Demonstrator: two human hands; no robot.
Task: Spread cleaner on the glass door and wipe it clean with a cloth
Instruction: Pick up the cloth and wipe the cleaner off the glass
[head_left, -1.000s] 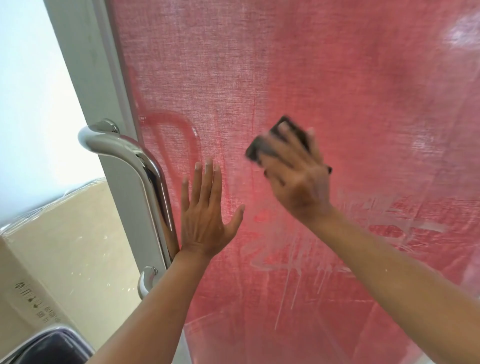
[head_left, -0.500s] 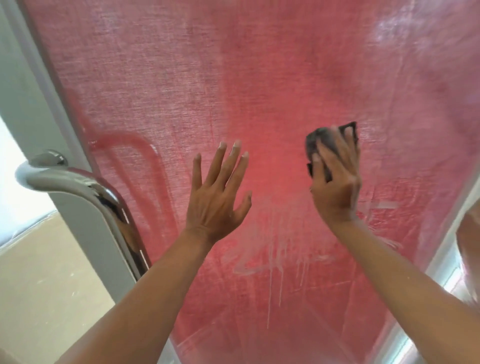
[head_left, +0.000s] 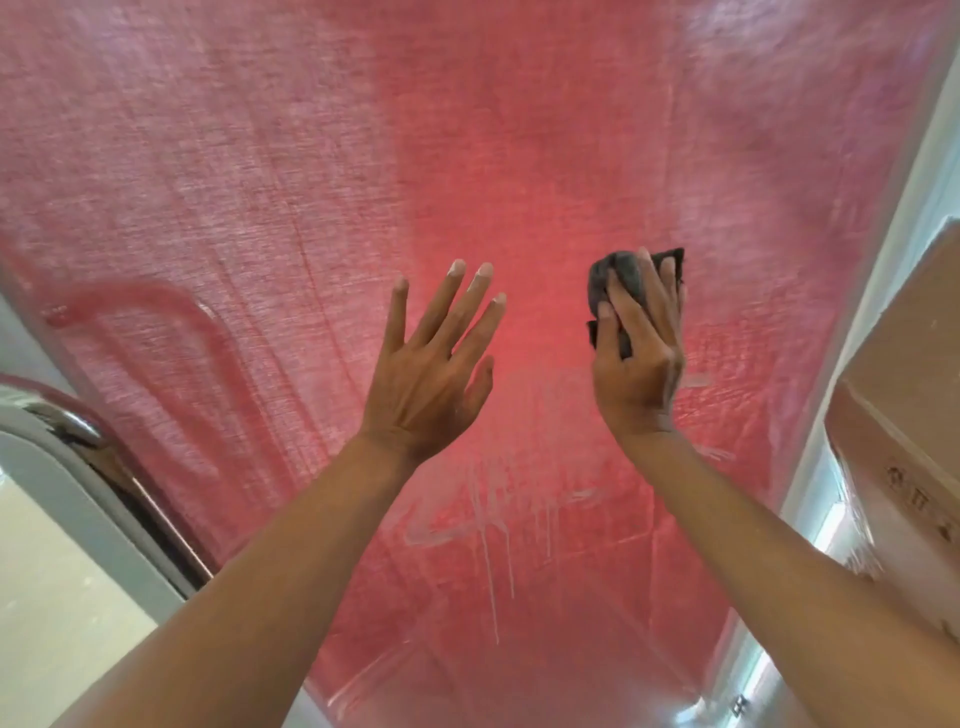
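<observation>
Both hands now sit farther right of the door handle (head_left: 78, 431) than before. Left hand (head_left: 431, 374) is spread flat against the glass door (head_left: 260, 182); right hand (head_left: 639, 364) presses the dark cloth (head_left: 605, 275) just beside it.

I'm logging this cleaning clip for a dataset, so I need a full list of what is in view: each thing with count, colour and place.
glass door: one, red fabric showing behind it, fills most of the view
cleaner streaks: several, whitish, running down the lower middle of the glass
door handle: one, shiny metal, lower left
cardboard box: one, brown, right edge
cloth: one, dark grey, on the glass under the right hand
left hand: one, fingers spread, raised at the glass
right hand: one, presses the cloth
</observation>
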